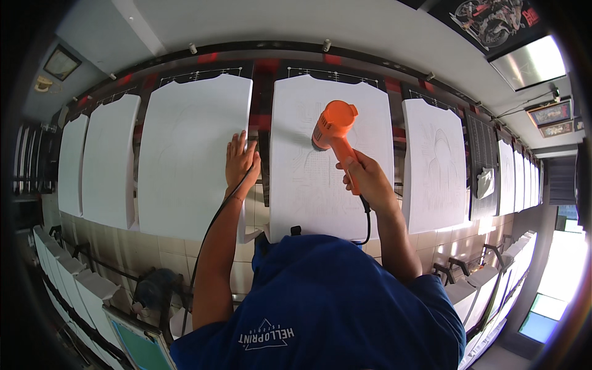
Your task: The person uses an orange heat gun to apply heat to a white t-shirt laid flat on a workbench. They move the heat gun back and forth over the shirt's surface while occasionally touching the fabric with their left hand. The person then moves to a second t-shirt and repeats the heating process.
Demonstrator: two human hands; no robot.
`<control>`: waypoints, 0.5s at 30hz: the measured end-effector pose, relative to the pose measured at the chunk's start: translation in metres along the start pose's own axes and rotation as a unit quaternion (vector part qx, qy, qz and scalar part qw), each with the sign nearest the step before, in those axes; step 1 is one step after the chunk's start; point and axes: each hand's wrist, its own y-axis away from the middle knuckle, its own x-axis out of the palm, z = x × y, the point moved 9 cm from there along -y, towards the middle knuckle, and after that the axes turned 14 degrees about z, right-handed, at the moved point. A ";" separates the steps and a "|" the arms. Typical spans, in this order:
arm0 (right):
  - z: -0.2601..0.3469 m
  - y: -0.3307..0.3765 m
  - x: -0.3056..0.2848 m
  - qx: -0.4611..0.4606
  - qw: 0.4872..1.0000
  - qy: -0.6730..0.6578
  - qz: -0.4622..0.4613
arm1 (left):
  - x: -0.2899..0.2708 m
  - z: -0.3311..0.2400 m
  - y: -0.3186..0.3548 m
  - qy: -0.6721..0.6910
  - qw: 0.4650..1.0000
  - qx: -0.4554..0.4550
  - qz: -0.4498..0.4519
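My right hand [370,179] is wrapped round the handle of an orange heat gun [339,126]. The gun sits above a white shirt panel [333,213] that bears a faint line print, its dark nozzle turned down toward the left of that print. My left hand [241,160] lies with fingers stretched out on the right edge of the neighbouring white panel [185,148]. A black cord [213,223] runs along my left forearm up to the thumb; whether the thumb presses on it I cannot tell. Another cord piece [369,225] hangs from the gun's handle.
More white panels lie on dark boards along the row, one with a faint print [436,166] at the right. A dark board [481,157] there carries a crumpled white cloth [486,183]. A second row of boards [92,296] stands behind me, with a green-meshed frame [137,342].
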 end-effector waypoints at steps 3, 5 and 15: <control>-0.007 0.009 -0.026 0.008 0.999 -0.039 -0.023 | 0.000 0.003 0.006 0.002 1.000 0.002 -0.005; -0.022 0.023 -0.053 0.011 0.997 -0.036 -0.072 | 0.002 0.002 0.014 0.002 1.000 -0.013 0.010; -0.060 0.072 -0.123 0.007 0.979 -0.070 -0.194 | 0.002 -0.019 0.099 0.023 0.997 -0.058 0.047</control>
